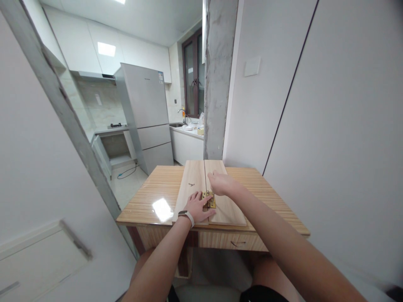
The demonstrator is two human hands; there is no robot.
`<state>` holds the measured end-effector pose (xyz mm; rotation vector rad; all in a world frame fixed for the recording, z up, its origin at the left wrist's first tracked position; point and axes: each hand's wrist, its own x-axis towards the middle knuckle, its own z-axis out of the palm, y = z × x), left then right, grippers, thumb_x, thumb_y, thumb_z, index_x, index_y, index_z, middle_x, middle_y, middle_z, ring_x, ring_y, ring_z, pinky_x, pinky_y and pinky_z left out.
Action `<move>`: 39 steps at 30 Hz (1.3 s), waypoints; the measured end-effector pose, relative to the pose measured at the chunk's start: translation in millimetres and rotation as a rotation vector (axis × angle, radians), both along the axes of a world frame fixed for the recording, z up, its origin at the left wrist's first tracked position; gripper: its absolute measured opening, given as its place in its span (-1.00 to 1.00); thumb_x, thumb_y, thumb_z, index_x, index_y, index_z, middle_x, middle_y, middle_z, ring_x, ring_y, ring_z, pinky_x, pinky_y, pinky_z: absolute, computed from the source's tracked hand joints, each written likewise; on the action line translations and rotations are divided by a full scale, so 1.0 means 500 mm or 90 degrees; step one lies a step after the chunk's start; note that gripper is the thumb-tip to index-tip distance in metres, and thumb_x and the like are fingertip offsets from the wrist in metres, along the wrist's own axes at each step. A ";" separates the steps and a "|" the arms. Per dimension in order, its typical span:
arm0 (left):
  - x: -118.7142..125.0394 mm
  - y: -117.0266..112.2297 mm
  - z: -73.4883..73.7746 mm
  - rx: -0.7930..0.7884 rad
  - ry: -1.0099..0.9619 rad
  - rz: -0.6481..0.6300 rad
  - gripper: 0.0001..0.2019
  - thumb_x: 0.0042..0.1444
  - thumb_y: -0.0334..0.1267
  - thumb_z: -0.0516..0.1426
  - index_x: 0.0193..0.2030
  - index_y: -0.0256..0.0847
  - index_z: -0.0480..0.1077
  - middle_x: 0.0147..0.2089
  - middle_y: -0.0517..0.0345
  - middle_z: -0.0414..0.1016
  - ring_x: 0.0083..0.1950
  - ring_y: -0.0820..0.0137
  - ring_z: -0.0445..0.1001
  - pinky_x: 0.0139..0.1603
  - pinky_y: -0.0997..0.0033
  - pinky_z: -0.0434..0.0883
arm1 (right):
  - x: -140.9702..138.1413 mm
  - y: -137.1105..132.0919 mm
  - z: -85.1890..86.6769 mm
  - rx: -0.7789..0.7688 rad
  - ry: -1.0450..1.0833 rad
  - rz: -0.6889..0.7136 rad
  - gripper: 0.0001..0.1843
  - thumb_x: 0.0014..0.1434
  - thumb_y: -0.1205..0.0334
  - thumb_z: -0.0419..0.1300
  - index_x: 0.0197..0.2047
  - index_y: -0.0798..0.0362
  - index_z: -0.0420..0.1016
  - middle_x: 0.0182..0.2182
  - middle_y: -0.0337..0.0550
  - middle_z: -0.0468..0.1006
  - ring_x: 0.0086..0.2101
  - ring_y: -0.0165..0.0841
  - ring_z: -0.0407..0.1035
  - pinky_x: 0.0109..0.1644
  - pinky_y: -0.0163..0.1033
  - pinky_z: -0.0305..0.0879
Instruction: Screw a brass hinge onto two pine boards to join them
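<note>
Bright, even indoor light from the square white ceiling light panel [106,49]; its glare patch sits on the glossy striped wooden table [147,188]. Shadows soft and faint. Strong wide-angle bend at the edges: grey concrete door frame [63,113] leans. Left hand [197,207] and right hand [220,183] sharp; lower right corner blurred.

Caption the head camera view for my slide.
Left hand touches a small brass hinge across two pale wooden boards on a striped wooden table; right hand fisted just beyond.
</note>
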<state>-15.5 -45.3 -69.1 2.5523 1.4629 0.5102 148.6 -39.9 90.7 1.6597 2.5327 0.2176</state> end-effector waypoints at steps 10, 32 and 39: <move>0.002 -0.004 0.006 -0.015 0.002 0.003 -0.20 0.12 0.49 -0.05 0.42 0.21 0.19 0.49 0.04 0.07 0.49 -0.09 -0.03 0.41 -0.18 -0.04 | 0.004 0.006 0.004 0.042 0.012 0.031 -0.77 0.28 0.37 0.10 -0.05 0.15 0.51 -0.10 0.15 0.57 -0.10 -0.16 0.52 -0.11 -0.23 0.36; 0.001 -0.004 0.005 -0.020 -0.002 0.003 -0.20 0.12 0.48 -0.04 0.43 0.23 0.16 0.50 0.06 0.06 0.49 -0.09 -0.04 0.41 -0.19 -0.05 | 0.003 0.003 -0.002 0.062 0.003 0.015 -0.64 0.40 0.12 -0.03 0.03 0.13 0.48 -0.08 0.20 0.59 -0.09 -0.12 0.53 -0.06 -0.14 0.36; 0.002 -0.004 0.007 -0.014 -0.003 0.001 -0.21 0.12 0.47 -0.02 0.42 0.22 0.17 0.49 0.04 0.08 0.48 -0.09 -0.02 0.41 -0.18 -0.04 | 0.007 -0.004 -0.010 0.050 0.010 0.019 -0.63 0.21 0.32 0.16 0.09 0.19 0.37 0.04 0.26 0.46 -0.14 -0.12 0.53 -0.18 -0.18 0.39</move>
